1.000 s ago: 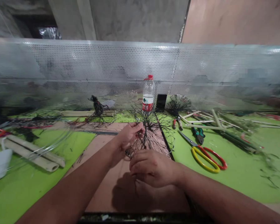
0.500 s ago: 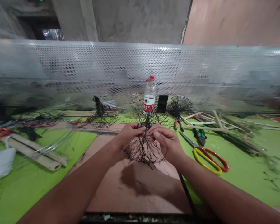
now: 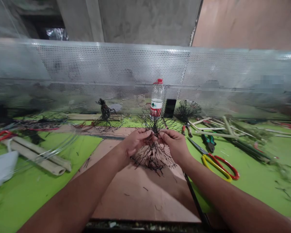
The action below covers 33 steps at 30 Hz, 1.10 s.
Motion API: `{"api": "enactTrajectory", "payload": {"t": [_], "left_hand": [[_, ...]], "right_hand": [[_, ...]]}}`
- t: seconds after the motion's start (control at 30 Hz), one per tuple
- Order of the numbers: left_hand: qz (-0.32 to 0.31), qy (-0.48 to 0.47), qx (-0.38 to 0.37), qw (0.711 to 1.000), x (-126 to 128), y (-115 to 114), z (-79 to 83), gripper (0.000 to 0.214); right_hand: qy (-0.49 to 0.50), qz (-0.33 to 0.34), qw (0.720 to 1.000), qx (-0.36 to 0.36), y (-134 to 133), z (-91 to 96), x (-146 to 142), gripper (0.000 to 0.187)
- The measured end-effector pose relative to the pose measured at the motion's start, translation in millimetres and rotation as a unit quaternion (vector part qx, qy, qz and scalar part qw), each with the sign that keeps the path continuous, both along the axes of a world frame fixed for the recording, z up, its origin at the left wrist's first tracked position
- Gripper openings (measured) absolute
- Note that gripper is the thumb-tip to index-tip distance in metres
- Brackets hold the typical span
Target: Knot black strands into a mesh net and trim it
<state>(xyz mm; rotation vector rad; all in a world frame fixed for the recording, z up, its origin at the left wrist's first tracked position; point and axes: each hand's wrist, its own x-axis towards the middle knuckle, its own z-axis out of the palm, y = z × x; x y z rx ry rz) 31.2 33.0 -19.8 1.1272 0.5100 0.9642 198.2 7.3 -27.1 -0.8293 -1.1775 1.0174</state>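
Note:
My left hand (image 3: 135,141) and my right hand (image 3: 173,144) meet above the table, fingertips almost touching. Between them they pinch the top of a tangled bunch of thin black wiry strands (image 3: 153,156), which spreads downward and outward over the pinkish board (image 3: 140,197). The fingers hide the gathered part of the bunch. Right of my right hand lie red-and-yellow-handled scissors (image 3: 217,165) and green-handled pliers (image 3: 208,142). Small red-handled pruning shears (image 3: 187,128) rest farther back.
A plastic water bottle (image 3: 157,100) and a black phone (image 3: 170,108) stand at the back, by a perforated metal screen (image 3: 135,64). Other black bunches (image 3: 105,111) sit nearby. Bamboo pieces (image 3: 36,155) lie left on the green mat (image 3: 257,194); sticks lie right.
My right hand has risen from the lower part of the bunch to its top, beside my left hand. The bunch now hangs between both hands, and the view has shifted slightly.

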Motion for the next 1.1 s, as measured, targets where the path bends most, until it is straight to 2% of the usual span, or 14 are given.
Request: {"api": "enactTrajectory", "payload": {"t": [0.13,0.3,0.6,0.87,1.1], "left_hand": [[-0.028,-0.025,-0.033,0.999,0.5,-0.7,-3.1,0.028],[-0.044,-0.051,-0.02,0.998,1.0,0.0,-5.9,0.036],[-0.048,-0.023,-0.024,0.998,4.3,-3.8,-3.1,0.03],[-0.004,-0.008,0.017,1.0,3.1,3.7,-8.4,0.025],[-0.009,0.033,0.039,0.999,2.0,2.1,-4.2,0.029]], "right_hand": [[-0.035,-0.008,0.999,0.009,5.4,-5.8,1.8,0.02],[-0.096,-0.031,0.994,0.031,10.5,-12.9,4.9,0.021],[-0.156,-0.069,0.985,0.039,11.9,-17.4,7.2,0.023],[-0.119,-0.072,0.99,0.037,8.5,-12.1,5.5,0.018],[-0.097,-0.088,0.991,0.039,4.0,-4.4,5.1,0.017]]}}
